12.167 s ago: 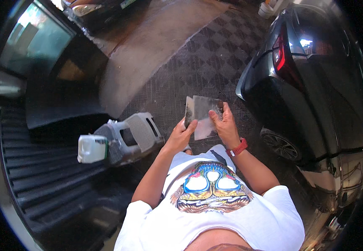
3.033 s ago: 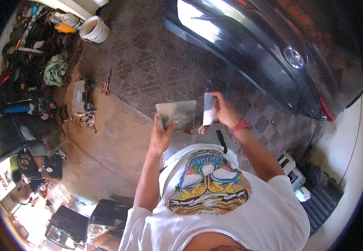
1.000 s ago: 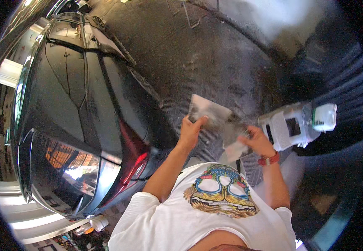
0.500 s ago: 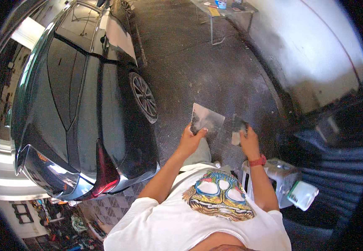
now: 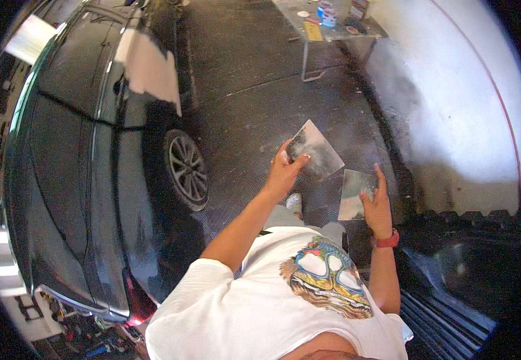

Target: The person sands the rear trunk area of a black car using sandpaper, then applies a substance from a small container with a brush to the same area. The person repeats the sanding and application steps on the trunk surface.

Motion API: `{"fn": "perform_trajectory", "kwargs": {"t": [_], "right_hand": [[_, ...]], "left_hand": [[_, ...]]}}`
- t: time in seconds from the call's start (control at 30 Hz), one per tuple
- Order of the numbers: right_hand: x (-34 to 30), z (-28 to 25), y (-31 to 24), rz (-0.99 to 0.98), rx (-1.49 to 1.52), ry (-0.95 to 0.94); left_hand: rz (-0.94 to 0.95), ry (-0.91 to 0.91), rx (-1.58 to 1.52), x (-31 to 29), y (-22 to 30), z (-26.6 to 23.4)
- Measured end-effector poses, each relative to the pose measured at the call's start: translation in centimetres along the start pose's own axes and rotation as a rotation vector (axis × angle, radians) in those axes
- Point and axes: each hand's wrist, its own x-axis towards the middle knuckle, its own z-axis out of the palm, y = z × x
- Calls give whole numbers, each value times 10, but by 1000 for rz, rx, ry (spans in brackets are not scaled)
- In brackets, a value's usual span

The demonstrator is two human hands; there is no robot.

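Observation:
My left hand [image 5: 282, 173] grips a thin, flat square plate [image 5: 320, 144] by its lower left edge, thumb on top. Its face is pale with a dark grey smudge. A second thin plate [image 5: 350, 195], greyish and smeared, is pinched in my right hand [image 5: 378, 210], with the index finger stretched along its side. The two plates are close together but apart, held in front of my body above the floor. I cannot make out what they are made of.
A dark car [image 5: 62, 186] stands along the left, with a pale patch [image 5: 149, 66] on its side and a spoked wheel [image 5: 187, 169]. Ahead is a folding table [image 5: 365, 31] with cans [image 5: 327, 15]. A stained white wall [image 5: 452, 84] rises on the right; black ribbed parts [image 5: 434, 318] lie at lower right.
Both plates have tilted and turned. My right hand's index finger has straightened. The view has shifted forward along the car, showing more of the table and its pale patch.

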Motion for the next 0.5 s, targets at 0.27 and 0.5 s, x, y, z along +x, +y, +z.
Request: {"fn": "perform_trajectory", "kwargs": {"t": [0.27, 0.5], "right_hand": [[147, 10, 6, 30, 480, -2], [250, -9, 75, 68, 296, -277]], "left_hand": [[-99, -473, 60, 93, -8, 34], [108, 98, -4, 207, 25, 54]]}}
